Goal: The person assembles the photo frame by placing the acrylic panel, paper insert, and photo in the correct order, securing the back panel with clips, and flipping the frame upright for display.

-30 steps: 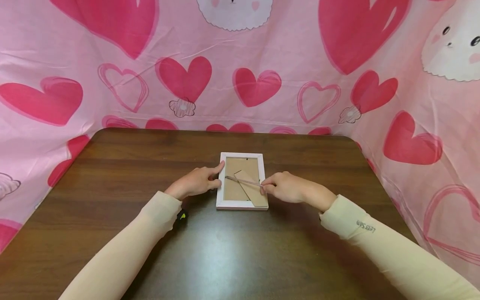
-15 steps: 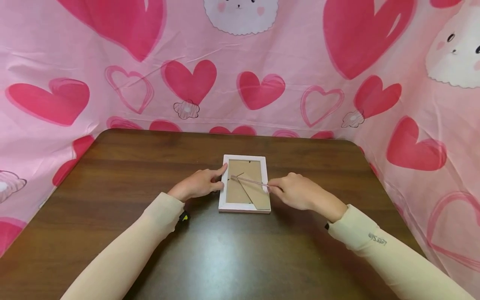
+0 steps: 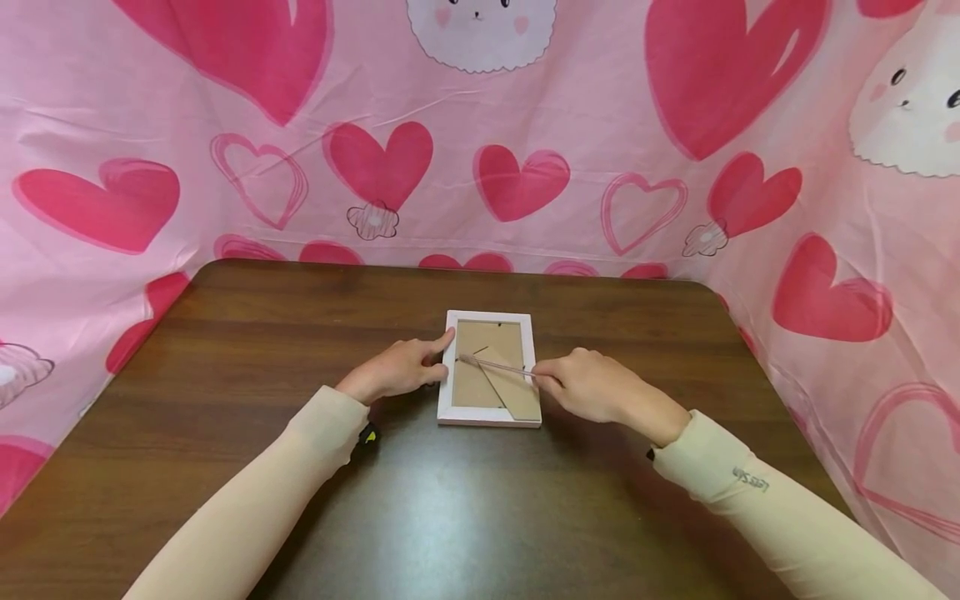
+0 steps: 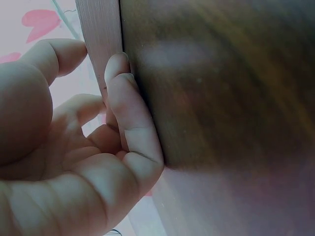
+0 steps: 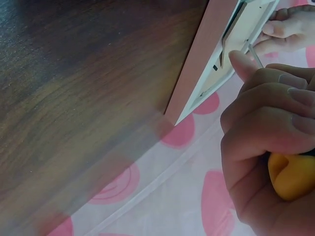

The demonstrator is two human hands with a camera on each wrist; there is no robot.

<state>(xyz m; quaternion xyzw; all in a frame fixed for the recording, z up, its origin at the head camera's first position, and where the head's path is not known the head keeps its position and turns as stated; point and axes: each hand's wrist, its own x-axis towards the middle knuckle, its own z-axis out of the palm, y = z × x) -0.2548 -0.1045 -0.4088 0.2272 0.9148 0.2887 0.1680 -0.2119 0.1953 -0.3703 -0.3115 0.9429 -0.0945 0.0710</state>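
A white picture frame (image 3: pixel 489 414) lies face down on the wooden table, its tan backing board (image 3: pixel 491 335) and slanted easel stand (image 3: pixel 513 392) facing up. My left hand (image 3: pixel 393 367) presses its fingers against the frame's left edge, index fingertip on the rim. In the left wrist view bent fingers (image 4: pixel 130 108) lie along the frame's side. On the right, my right hand (image 3: pixel 588 382) grips a screwdriver by its yellow handle (image 5: pixel 290 177). The screwdriver's thin metal shaft (image 3: pixel 498 366) crosses over the stand, its tip close over the backing's left edge. Small dark tabs (image 3: pixel 500 325) show along the backing.
The brown table (image 3: pixel 337 300) has a pink heart-patterned cloth (image 3: pixel 435 92) hanging behind it and at both sides. A black and yellow item (image 3: pixel 368 434) shows at the left sleeve cuff.
The view has shifted a little. My right hand has drawn slightly outward from the frame, the screwdriver's tip staying near the backing's left edge. The left hand stays at the frame's edge.
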